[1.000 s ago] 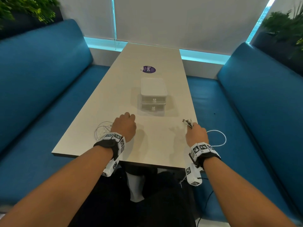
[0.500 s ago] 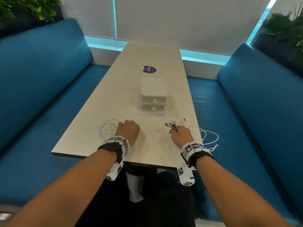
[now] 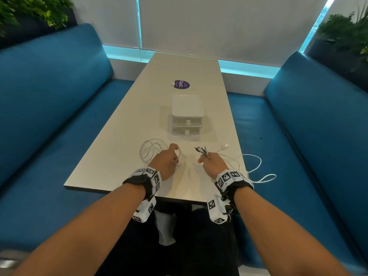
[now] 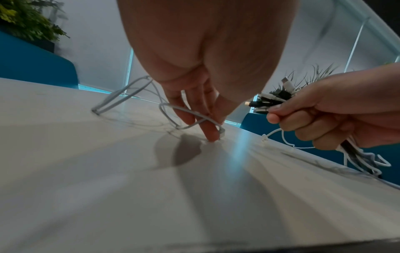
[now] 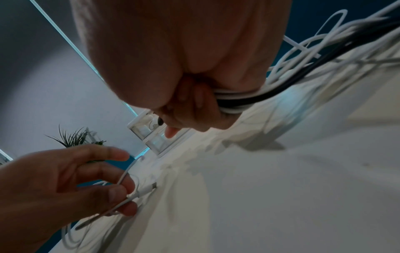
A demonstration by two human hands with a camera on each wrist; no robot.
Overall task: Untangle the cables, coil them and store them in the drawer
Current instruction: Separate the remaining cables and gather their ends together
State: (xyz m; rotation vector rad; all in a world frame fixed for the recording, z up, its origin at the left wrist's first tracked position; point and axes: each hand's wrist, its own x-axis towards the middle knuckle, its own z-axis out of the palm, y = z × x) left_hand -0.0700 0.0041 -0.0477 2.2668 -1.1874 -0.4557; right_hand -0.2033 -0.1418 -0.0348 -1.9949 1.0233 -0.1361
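The left grip point(image 3: 166, 162) is pinching 1 white cable point(image 3: 151, 151) on the desk point(image 3: 123, 136); the right grip point(image 3: 212, 165) is clutching the bundled cables point(image 3: 202, 150). Advice: draw this strand clear before coiling; the drawer point(image 3: 186, 121) is sitting closed beyond both.

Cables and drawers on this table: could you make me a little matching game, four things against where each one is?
Things:
1. bundle of cable ends
2. loose white cable
3. drawer unit
4. purple sticker

Places:
A. flat on the table, beyond the drawers
B. gripped in the right hand
C. mid-table, both drawers closed
D. looped on the table, its end pinched by the left hand

Pairs: 1-B, 2-D, 3-C, 4-A
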